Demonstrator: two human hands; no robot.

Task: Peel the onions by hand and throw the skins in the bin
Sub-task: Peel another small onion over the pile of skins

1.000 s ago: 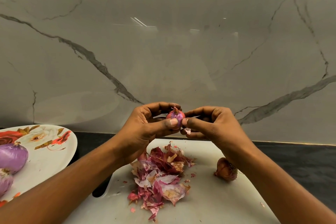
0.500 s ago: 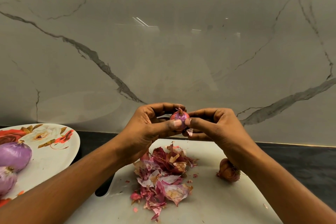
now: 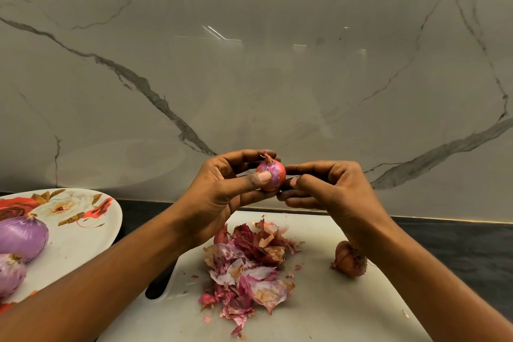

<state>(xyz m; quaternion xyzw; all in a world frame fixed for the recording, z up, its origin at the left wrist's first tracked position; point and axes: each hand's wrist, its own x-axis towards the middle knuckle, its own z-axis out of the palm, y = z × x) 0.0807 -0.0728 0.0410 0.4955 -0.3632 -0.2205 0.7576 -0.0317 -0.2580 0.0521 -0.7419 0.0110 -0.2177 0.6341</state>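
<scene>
1. Small onion (image 3: 271,176): glossy pink-purple, part peeled, dry tuft on top, sits between both hands.
2. Left hand (image 3: 222,194) grips it, thumb across the front.
3. Right hand (image 3: 327,189) pinches its lower right side.
4. Skin pile (image 3: 247,264) is below the left hand. Brown unpeeled onion (image 3: 350,259) is under the right wrist.

**Bench layout**

Board (image 3: 319,314) sits mid-counter (image 3: 458,244), wall (image 3: 249,64) behind. On the board: skins (image 3: 249,266) at centre, loose onion (image 3: 350,259) to their right. Plate (image 3: 83,244) lies left of the board, plate onions (image 3: 22,237) on its left part. Held onion (image 3: 273,175) is above the board's far edge, between left hand (image 3: 219,197) and right hand (image 3: 330,189).
</scene>
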